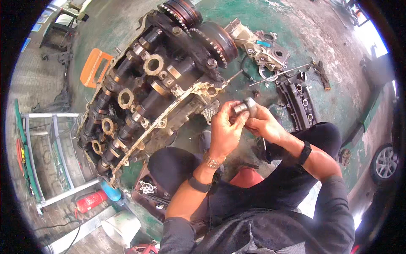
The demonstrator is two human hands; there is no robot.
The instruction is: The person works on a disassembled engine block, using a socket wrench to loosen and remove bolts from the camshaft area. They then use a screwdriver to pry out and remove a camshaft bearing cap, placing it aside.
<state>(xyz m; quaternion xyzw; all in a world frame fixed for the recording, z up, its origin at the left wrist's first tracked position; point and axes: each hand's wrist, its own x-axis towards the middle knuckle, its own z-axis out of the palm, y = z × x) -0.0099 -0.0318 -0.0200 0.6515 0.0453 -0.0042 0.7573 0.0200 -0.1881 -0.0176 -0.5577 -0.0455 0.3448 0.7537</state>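
Note:
Both hands are raised in the middle of the view around a small metal cylindrical part with a wider rim (pixel 248 106). My left hand (pixel 225 127) grips its narrower end with thumb and fingers, and my right hand (pixel 264 125) is closed on it from the right. Left of them a large, oily engine cylinder head (pixel 163 97) lies at a slant, with camshafts and two toothed pulleys (pixel 213 44) at the top.
On the green floor lie an aluminium housing (pixel 270 57), a long rod (pixel 281 73) and a black valve cover (pixel 301 101). At left are an orange stool (pixel 93 67), a metal frame (pixel 61 186) and a red extinguisher (pixel 91 201). A car wheel (pixel 385 163) sits far right.

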